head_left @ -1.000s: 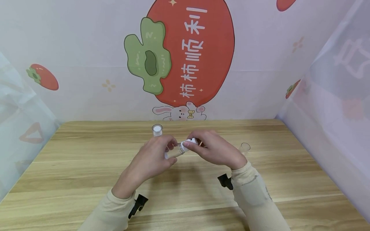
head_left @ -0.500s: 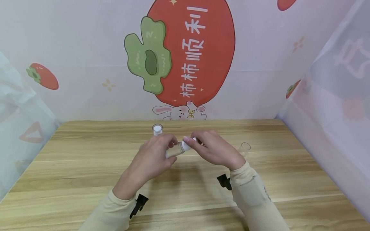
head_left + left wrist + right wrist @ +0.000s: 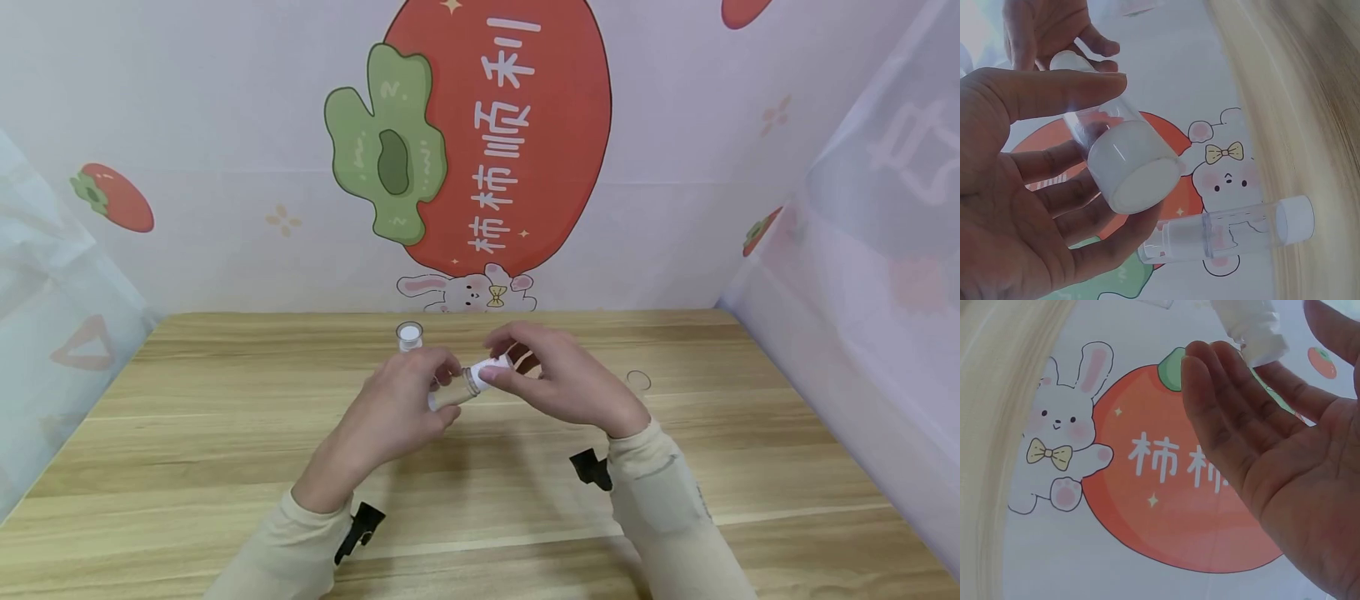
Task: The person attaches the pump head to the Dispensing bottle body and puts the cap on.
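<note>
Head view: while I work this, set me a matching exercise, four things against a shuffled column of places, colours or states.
1. left hand
2. right hand
3. second bottle
4. left sleeve

A. cream
B. standing just beyond the left hand
C. curled round the held bottle
D. at the held bottle's white end

Pairs: 1-C, 2-D, 3-B, 4-A

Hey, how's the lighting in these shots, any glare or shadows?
Head view: fairly even light, soft shadows on the wooden table; left wrist view: hazy, bright glare top left, left hand in shade; right wrist view: also hazy, right hand dim, the bottle's white end pale.
</note>
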